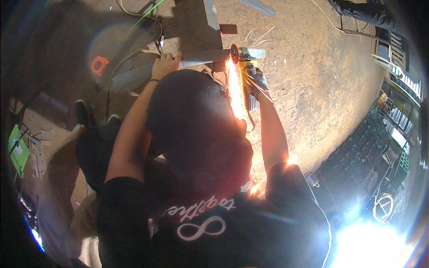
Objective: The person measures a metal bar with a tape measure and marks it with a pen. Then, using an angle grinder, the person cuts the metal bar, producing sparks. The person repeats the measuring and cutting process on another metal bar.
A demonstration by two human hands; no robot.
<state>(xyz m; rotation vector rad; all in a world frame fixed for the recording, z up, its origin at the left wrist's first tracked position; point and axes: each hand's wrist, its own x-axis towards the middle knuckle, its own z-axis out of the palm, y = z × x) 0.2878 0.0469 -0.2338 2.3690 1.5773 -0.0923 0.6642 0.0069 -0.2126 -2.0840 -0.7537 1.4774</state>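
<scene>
Neither of my hands shows in the head view. A person in a black printed T-shirt crouches right in front of me, facing away, and fills the middle of the picture. That person's left hand presses on a long grey metal bar lying on the dirt ground. Their gloved right hand grips a yellow angle grinder. Its red disc bites into the bar, and a stream of bright sparks flies back toward the person.
A dark shoe and beige trousers are at the left. An orange object and cables lie on the ground beyond. Stacked dark crates stand right, beside a strong glare. A green item sits far left.
</scene>
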